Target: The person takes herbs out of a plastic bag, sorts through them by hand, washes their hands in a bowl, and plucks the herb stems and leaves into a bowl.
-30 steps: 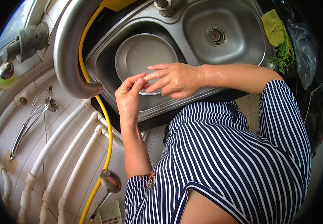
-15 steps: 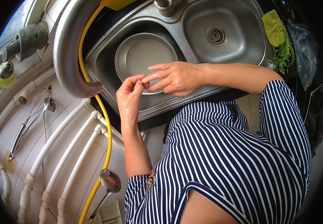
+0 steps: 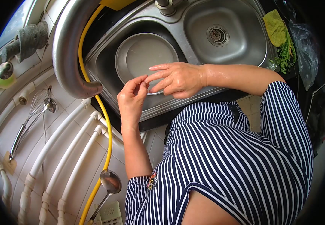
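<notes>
My left hand (image 3: 131, 103) is closed, its thumb and fingers pinched together at the fingertips of my right hand (image 3: 181, 80). What lies inside that pinch, if anything, is too small to make out. Several fingers of my right hand are stretched out and spread, and the skin looks wet. Both hands are over the front edge of a round metal bowl (image 3: 122, 62), which holds cloudy liquid (image 3: 147, 56). The bowl stands in the left basin of a steel sink (image 3: 101, 62).
The right basin (image 3: 245, 33) has a drain. Beyond it lie a yellow-green cloth (image 3: 275, 28), green herbs (image 3: 286, 56) and a plastic bag (image 3: 307, 56). At left are a large metal pipe (image 3: 66, 45), a yellow hose (image 3: 110, 138), white pipes (image 3: 53, 144), a whisk (image 3: 29, 116) and a ladle (image 3: 111, 182).
My left hand has turned slightly and its fingertips have shifted a little along those of my right hand. My right hand has hardly moved.
</notes>
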The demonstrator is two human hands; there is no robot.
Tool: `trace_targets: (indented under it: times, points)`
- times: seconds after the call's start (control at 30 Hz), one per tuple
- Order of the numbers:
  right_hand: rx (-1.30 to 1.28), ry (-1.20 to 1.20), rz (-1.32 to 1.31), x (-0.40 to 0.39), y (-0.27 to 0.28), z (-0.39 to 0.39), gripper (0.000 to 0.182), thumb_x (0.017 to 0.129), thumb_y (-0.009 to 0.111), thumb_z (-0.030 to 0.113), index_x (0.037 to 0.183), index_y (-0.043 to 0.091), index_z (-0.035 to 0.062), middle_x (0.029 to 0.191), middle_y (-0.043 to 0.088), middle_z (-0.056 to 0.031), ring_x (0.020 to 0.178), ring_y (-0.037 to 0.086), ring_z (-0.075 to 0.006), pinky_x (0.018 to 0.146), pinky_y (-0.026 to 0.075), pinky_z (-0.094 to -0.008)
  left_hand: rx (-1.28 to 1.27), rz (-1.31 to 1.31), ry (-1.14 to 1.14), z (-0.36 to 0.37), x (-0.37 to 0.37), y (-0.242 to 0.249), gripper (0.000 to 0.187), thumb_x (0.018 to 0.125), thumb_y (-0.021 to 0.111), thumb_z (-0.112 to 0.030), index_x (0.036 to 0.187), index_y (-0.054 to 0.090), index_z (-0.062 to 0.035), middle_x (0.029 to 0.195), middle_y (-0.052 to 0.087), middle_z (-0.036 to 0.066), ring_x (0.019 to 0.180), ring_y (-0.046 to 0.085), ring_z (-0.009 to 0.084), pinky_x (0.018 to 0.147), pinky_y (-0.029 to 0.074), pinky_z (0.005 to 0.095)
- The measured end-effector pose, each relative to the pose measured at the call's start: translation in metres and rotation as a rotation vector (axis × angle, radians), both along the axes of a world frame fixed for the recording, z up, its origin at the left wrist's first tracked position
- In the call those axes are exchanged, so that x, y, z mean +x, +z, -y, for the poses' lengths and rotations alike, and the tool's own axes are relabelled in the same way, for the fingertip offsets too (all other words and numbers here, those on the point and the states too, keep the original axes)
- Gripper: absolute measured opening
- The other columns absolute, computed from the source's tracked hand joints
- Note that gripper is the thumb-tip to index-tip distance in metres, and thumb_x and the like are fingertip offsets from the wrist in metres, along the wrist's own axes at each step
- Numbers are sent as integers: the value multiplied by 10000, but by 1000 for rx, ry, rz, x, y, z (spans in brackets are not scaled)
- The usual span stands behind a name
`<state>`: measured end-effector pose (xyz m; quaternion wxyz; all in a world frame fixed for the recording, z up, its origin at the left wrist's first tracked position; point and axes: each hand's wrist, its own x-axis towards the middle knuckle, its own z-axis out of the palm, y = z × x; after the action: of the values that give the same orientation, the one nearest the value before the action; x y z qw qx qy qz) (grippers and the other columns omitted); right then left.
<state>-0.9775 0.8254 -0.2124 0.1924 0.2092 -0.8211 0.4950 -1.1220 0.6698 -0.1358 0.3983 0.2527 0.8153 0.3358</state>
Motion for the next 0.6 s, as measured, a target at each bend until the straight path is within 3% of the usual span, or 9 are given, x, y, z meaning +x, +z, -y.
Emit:
trace_targets:
  times: [0.2,0.3,0.37,0.43,0.47,0.5,0.57,0.6]
  points:
    - [57,23,-68,-4,3,-1,36,671,655,43,698,658,20,1163,664,-57,1275,510,-287,1109,379,-507,97,391,356,-12,1,2,216,920,645,-101,1086,667,35,900,675,63,837,628,114,776,488,230]
    - [51,80,-85,-5,-2,5,41,673,660,47,692,650,13,1155,664,-77,1269,513,-292,1115,378,-495,137,374,192,-7,1,-5,180,935,635,-132,1020,664,24,868,663,47,792,608,105,745,476,223]
    - [29,112,-72,-6,-2,8,44,673,661,47,689,646,9,1143,666,-87,1263,517,-297,1118,375,-494,108,360,212,-4,1,-17,165,950,620,-151,949,657,10,851,653,35,759,586,96,717,465,221]
    - [-7,41,-60,-13,1,11,37,697,638,47,701,651,13,1125,670,-90,1212,552,-289,1108,382,-494,167,473,477,-1,-4,-34,197,967,606,-196,980,633,-1,803,647,45,706,581,110,675,481,236]
    - [-4,39,-57,-17,-3,14,37,697,638,47,701,651,13,1125,670,-90,1212,552,-289,1108,382,-494,184,609,562,11,-16,-51,219,987,556,-164,1111,591,14,979,664,119,866,632,167,790,517,271]
    - [-83,-36,72,-23,-12,21,64,729,623,74,749,666,31,1098,674,-86,1155,577,-282,1059,416,-460,185,611,558,17,-20,-68,219,987,556,-164,1111,591,14,979,664,119,866,632,167,790,517,271]
    - [-318,-181,424,-41,-46,41,137,811,569,127,841,685,61,1043,682,-100,1041,615,-292,955,467,-419,283,862,736,23,-29,-101,338,997,498,-113,1304,478,28,1297,553,203,1156,578,254,977,483,329]
    - [-480,-248,650,-53,-77,51,179,861,531,154,885,689,73,1013,685,-118,985,629,-309,901,484,-413,302,962,812,33,-34,-121,490,987,464,-44,1447,310,23,1493,353,222,1343,425,321,1095,394,410]
